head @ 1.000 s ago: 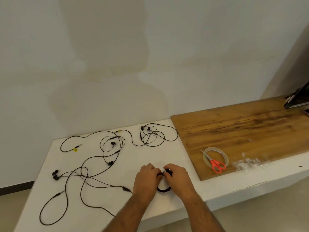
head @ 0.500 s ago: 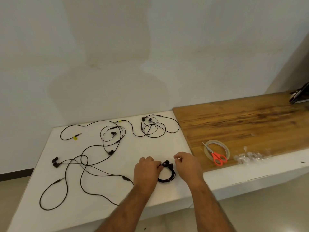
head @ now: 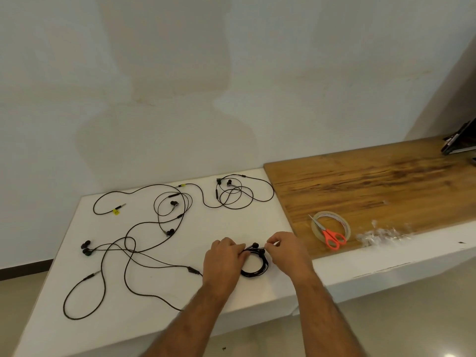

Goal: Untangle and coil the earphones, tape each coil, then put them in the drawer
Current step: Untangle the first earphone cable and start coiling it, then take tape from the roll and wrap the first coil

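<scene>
A coiled black earphone (head: 257,269) lies on the white table (head: 231,220) near its front edge. My left hand (head: 224,258) grips the coil's left side with curled fingers. My right hand (head: 286,249) pinches the coil's top, by the earbuds. Loose black earphones (head: 123,248) sprawl tangled over the table's left half. Another loosely looped earphone (head: 237,194) lies at the back. A roll of clear tape (head: 332,222) sits on the wooden board (head: 386,186), with orange-handled scissors (head: 332,237) lying across it. No drawer is in view.
Crumpled clear tape scraps (head: 381,234) lie at the board's front edge, right of the roll. A dark device (head: 458,143) stands at the far right against the wall. The floor shows below the table's front edge.
My right hand lifted off the coil and drew right, then came back to pinch its top. My left hand kept its hold. The camera view shifted slightly.
</scene>
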Tool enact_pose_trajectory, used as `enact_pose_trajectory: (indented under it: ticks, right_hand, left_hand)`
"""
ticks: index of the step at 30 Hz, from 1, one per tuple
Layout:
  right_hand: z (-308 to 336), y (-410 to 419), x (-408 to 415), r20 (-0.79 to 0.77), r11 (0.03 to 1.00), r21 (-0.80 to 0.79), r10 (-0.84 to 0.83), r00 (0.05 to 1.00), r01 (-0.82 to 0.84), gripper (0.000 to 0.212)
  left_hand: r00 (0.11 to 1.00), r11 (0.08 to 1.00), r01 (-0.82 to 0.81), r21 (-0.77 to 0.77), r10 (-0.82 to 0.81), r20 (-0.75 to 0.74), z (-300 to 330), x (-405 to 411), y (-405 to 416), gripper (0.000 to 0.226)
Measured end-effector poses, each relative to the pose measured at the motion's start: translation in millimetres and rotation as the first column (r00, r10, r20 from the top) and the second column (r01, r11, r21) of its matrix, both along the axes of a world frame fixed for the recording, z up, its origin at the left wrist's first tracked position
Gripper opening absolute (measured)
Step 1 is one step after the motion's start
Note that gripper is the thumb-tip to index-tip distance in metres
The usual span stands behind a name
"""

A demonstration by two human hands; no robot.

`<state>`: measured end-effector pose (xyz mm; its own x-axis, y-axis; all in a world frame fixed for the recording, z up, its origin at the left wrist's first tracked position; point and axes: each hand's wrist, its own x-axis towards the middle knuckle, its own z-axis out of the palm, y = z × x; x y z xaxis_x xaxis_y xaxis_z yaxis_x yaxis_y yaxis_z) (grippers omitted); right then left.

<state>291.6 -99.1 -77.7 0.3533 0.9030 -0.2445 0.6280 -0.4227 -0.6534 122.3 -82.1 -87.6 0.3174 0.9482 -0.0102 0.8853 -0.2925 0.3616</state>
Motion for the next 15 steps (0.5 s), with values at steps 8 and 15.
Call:
enact_pose_trajectory:
  ticks: [8, 15]
  right_hand:
    - [2, 1, -3, 0.059, 1.0, 0.012, 0.01, 0.998, -0.011, 0.011]
    - [6, -2, -2, 0.061, 1.0, 0.031, 0.003, 0.998, -0.005, 0.016]
  left_hand:
    - [0.999, 1.0, -0.006, 0.019, 0.006, 0.033, 2, 2, 0, 0.035]
    - [1.0, 0.999, 0.0, 0.042, -0.001, 0.017, 10, 6, -2, 0.035]
